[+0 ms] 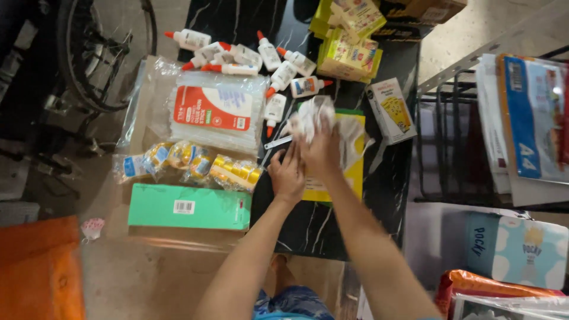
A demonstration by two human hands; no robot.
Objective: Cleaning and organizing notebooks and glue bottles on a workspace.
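Far left on the floor: an orange bag (pixel 38 269), and above it a bicycle wheel (pixel 101 53).

On the brown cardboard sheet (pixel 136 234): a green box (pixel 189 206) lying flat, long axis left-right. Just above it, a row of yellow tape rolls (pixel 195 163) in clear wrap, also running left-right. Above that, a clear pack of glue sticks (pixel 216 115) with a red label.

Top centre, on the black marble table (pixel 320 228): white glue bottles (pixel 278 71) with orange caps, scattered and pointing various ways, unsorted. To the right of them, yellow boxes (pixel 349 53) in a loose heap.

Centre: left hand (pixel 288 175) lies palm down, fingers together and stretched forward, pressing on the yellow-and-green pad (pixel 347 172). Right hand (pixel 321 151) is just beside it, fingers curled and clamped on a crumpled clear plastic wrapper (pixel 314 115). The wrapper is bunched above the pad's upper end, partly off it; motion blur hides the exact grip.

Judgement: unwrapping looks well along, with the wrapper mostly bunched clear and a tail of it trailing right over the pad. The pad's long axis runs toward and away from the person, top end pointing at the bottles.

Right: a small white box (pixel 390 109), then a black wire rack (pixel 450 148) with paper packs (pixel 530 118).
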